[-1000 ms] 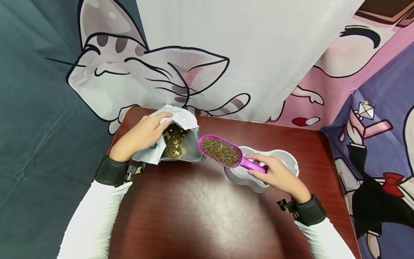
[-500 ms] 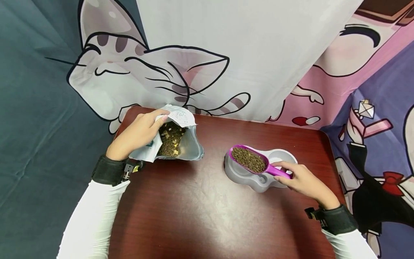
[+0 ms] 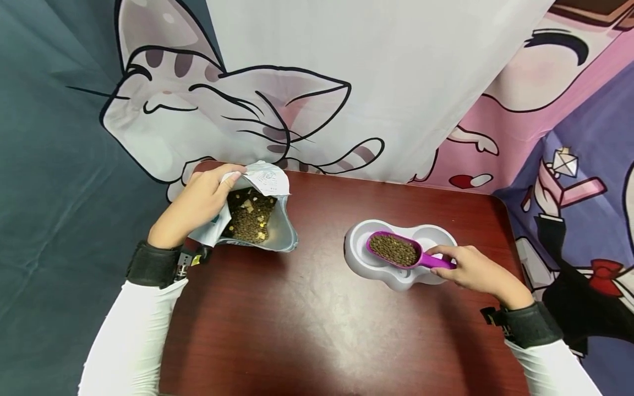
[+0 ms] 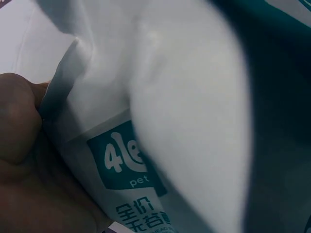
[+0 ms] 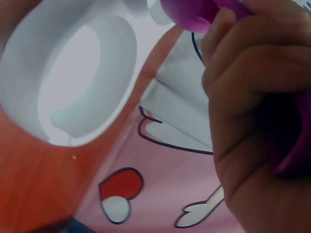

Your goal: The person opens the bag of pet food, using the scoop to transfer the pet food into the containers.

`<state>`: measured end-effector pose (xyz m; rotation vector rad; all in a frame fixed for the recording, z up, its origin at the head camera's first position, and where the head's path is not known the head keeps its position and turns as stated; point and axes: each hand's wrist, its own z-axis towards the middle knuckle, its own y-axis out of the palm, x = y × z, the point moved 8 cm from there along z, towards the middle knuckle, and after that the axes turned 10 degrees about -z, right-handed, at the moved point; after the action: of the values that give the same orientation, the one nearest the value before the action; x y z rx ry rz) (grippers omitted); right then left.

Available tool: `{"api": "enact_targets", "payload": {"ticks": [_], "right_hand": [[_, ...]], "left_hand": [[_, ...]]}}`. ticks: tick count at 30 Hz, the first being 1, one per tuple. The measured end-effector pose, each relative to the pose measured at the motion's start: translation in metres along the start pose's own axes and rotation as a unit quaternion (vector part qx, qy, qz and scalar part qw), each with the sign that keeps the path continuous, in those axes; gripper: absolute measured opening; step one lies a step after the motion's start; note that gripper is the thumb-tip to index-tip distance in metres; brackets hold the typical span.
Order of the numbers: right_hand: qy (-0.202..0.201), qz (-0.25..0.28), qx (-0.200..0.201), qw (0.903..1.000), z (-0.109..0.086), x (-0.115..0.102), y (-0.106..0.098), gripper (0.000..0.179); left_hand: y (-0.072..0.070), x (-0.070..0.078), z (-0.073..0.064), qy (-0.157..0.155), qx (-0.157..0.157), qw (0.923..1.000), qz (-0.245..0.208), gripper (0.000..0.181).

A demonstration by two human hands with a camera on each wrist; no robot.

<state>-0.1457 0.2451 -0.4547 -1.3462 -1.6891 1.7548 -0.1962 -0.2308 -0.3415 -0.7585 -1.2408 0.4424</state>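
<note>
The folded upper edge of a white bag (image 3: pixel 281 228) is pinched between the thumb and fingers of the left hand (image 3: pixel 195 202), and the bag is held on the left part of a reddish-brown table (image 3: pixel 297 313) with its mouth gaping. Brown pellets (image 3: pixel 247 225) mixed with paler chunks can be seen inside, and the silvery inner wall is exposed. In the left wrist view, a teal label (image 4: pixel 121 170) printed with "pet" is shown on the bag. The handle of a purple scoop (image 3: pixel 430 261) is gripped by the right hand (image 3: pixel 477 270), the fingers being curled round it. The scoop is filled with brown kibble (image 3: pixel 394 250) and is held level over the left compartment of a pale grey double bowl (image 3: pixel 355 258); whether the bowl is touched by it cannot be told. The bowl is placed on the right part of the table, well apart from the bag. Black bands (image 3: pixel 154 266) are worn on both wrists, and the table is backed by a cartoon-printed cloth (image 3: pixel 396 71).
</note>
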Motion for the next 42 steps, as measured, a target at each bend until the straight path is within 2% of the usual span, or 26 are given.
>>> {"api": "enact_targets", "payload": {"ticks": [8,13,17,21,28,35,42], "right_hand": [[-0.017,-0.04,-0.055,0.9976,0.015,-0.012,-0.011,0.026],[-0.023,-0.053,-0.071,0.9958,0.022,-0.018,-0.014,0.027],[-0.018,-0.061,-0.079,0.9949,0.026,-0.019,-0.016,0.027],[-0.021,-0.067,-0.082,0.9941,0.029,-0.021,-0.018,0.028],[-0.009,-0.088,-0.091,0.9919,0.031,-0.023,-0.02,0.033],[-0.021,-0.097,-0.09,0.9911,0.032,-0.03,-0.023,0.033],[-0.015,-0.184,-0.061,0.9808,0.03,-0.039,-0.029,0.027]], "left_hand": [[-0.001,0.0,-0.004,0.0,0.008,1.0,-0.006,0.039],[-0.001,-0.003,-0.006,-0.006,0.001,0.9999,-0.009,0.037],[-0.001,-0.003,-0.007,0.001,-0.004,0.9999,-0.01,0.037],[-0.003,-0.001,-0.011,0.016,-0.013,0.9997,-0.015,0.037],[-0.006,-0.001,-0.017,0.046,-0.004,0.9989,-0.01,0.034],[-0.003,-0.006,-0.017,0.033,-0.01,0.9994,-0.004,0.036],[-0.002,-0.005,-0.017,0.022,-0.008,0.9997,-0.009,0.036]]}}
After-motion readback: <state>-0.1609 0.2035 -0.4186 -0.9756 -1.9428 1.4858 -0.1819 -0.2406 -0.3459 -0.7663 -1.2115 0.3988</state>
